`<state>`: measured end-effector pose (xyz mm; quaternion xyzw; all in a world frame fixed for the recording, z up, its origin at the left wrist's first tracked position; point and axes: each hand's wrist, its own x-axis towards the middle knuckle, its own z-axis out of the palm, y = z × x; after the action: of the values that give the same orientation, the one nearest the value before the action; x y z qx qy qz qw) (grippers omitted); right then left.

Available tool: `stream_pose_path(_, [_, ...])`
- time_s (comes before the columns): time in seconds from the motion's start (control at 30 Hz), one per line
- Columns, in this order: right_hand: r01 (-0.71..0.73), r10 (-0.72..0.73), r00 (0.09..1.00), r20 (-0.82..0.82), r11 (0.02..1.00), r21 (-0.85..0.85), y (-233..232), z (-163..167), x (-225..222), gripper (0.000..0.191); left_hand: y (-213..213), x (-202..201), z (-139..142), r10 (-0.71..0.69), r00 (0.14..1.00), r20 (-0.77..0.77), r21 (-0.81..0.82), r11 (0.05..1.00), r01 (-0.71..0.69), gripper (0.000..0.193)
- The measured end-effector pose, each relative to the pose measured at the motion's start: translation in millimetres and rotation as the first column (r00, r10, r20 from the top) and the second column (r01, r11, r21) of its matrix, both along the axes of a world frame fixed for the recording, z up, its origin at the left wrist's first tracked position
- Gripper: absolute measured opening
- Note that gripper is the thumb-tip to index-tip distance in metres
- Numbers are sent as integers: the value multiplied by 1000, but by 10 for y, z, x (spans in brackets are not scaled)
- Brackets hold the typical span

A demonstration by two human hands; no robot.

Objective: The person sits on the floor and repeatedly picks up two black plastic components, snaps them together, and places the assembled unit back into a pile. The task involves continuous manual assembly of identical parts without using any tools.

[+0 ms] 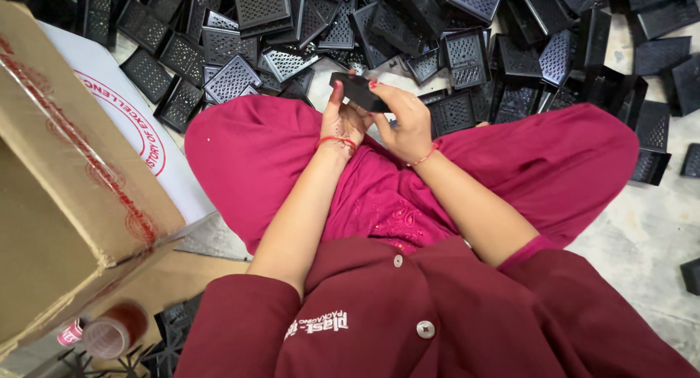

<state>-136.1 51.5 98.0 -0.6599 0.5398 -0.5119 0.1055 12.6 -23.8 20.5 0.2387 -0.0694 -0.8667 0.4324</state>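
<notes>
A small black plastic piece [357,91] is held between both hands above the person's lap, in front of the crossed knees clad in magenta cloth [262,152]. The piece is oblong, and its long axis runs from upper left to lower right in the head view, with the upper-left end free and the lower-right end tucked into the right hand. Its broad dark face is turned up toward the camera; whether that face is perforated cannot be told from here.

The left hand [341,119] stands upright with the palm facing right, the fingers reaching up along the near edge of the piece and closed on it, a red thread tied around the wrist. The right hand [405,119] comes in from the right, knuckles up, its fingers curled over the far end of the piece (one red-painted nail shows at the top edge), so both hands are gripping the same piece. Both forearms are bare and angle inward from the maroon jacket sleeves, meeting just above the knees.

Beyond the hands, a heap of black perforated trays [452,57] lies spread over the grey floor [642,232]. To the left stands an open cardboard box [65,196], with a roll of brown tape [113,330] on the floor beside it.
</notes>
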Motion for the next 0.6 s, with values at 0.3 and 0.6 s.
stream_pose_path(0.3, [-147, -10, 804, 594, 965, 215, -94, -535, -168, 26, 178, -144, 290, 288, 609, 739, -445, 888, 120, 43])
stream_pose_path(0.6, [-201, -147, 731, 666, 886, 417, -148, -753, -279, 23, 421, 2570, 2185, 903, -37, 428, -898, 420, -127, 27])
